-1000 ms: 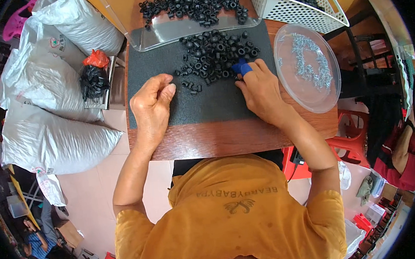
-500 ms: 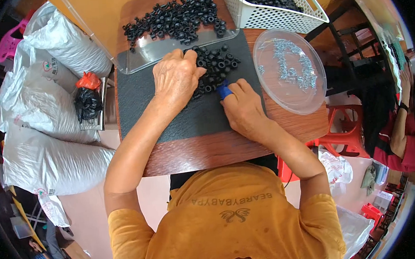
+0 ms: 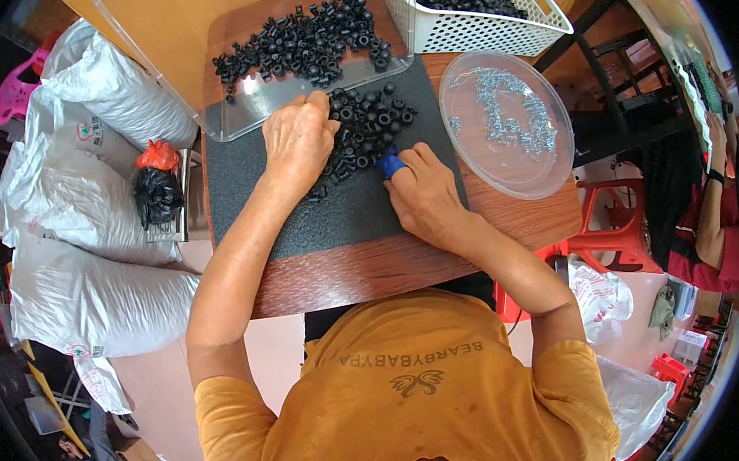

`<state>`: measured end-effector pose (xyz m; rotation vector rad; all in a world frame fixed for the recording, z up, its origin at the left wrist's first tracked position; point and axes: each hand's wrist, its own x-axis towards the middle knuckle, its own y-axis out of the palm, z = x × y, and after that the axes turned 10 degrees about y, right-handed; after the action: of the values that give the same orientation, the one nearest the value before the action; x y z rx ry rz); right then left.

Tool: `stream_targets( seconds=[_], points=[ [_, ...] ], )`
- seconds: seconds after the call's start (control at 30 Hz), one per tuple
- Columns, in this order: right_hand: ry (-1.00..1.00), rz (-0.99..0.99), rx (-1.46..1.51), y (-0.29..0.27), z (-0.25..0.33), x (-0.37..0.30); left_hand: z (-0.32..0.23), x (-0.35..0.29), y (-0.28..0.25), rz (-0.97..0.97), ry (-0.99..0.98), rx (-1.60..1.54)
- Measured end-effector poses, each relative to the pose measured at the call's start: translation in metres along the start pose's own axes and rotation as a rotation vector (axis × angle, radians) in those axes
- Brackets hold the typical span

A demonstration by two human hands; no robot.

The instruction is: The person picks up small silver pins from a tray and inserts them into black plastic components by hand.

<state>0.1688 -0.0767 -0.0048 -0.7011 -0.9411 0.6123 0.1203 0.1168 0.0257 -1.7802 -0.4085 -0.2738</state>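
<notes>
Parts [image 3: 370,115], small, black and rounded, lie heaped in front of you in the head view, on a dark grey mat [image 3: 335,224] that covers much of the brown wooden table [image 3: 339,280]. Your left hand [image 3: 299,141] is at the left side of this heap, palm down, its fingers bent under; the fingertips are hidden, so I cannot tell whether you grasp a piece there. Your right hand [image 3: 425,188] is at the heap's lower right edge, fingers curled, with a blue wrap [image 3: 391,164] on one finger next to the nearest pieces; whether that hand pinches anything, I cannot tell either. A few pieces trail from the heap toward you, in the gap between your hands. Beyond your left hand stands a clear plastic tray [image 3: 245,111], with another spread of black pieces [image 3: 305,42] in it. To the right of that, a white perforated basket [image 3: 485,38] holds more black pieces, and nearer you, at the table's right side, a clear round dish [image 3: 489,166] carries scattered small silvery-blue bits [image 3: 507,109]. Off the table to your left, bulging white sacks [image 3: 104,292] lie near a tied black bag [image 3: 158,196] with a red top; a red stool [image 3: 614,239] is on your right.
</notes>
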Motion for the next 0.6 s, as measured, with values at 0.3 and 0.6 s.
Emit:
stream_targets(
  seconds=[0.3,0.6],
  points=[
    [0.107,-0.023,0.086,-0.002,-0.003,-0.001,-0.002,-0.024,-0.014,-0.139,-0.167,-0.472],
    [0.116,-0.033,0.101,0.001,-0.003,0.000,-0.013,0.001,0.001,-0.185,0.243,0.023]
  ],
)
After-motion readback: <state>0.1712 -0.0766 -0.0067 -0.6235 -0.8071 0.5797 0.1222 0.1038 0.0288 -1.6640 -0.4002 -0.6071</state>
